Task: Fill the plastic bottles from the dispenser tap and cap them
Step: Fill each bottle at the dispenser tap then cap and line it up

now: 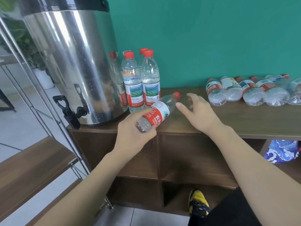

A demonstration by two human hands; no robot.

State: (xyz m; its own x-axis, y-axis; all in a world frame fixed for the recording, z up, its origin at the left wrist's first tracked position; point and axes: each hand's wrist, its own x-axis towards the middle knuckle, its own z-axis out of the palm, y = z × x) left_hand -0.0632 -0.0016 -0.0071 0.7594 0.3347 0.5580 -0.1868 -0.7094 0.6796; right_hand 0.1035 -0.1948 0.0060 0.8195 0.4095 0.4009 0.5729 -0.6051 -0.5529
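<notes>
Gripping the capped bottle (156, 114) by its base, the left hand (133, 132) should steady it while the open right hand (197, 111) pinches and unscrews the red cap (176, 95).

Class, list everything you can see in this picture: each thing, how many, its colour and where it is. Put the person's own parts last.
dispenser: one, steel, left on cabinet
tap: one, black, dispenser's base
standing bottles: three clear, red caps, beside dispenser
lying bottles: at least five, clear, right on cabinet
held bottle: one, red label, capped, tilted
cabinet: one, brown
cloth: one, blue-white, right shelf
shoe: one, yellow-black, floor
left hand: grips held bottle
right hand: open, near cap
</notes>
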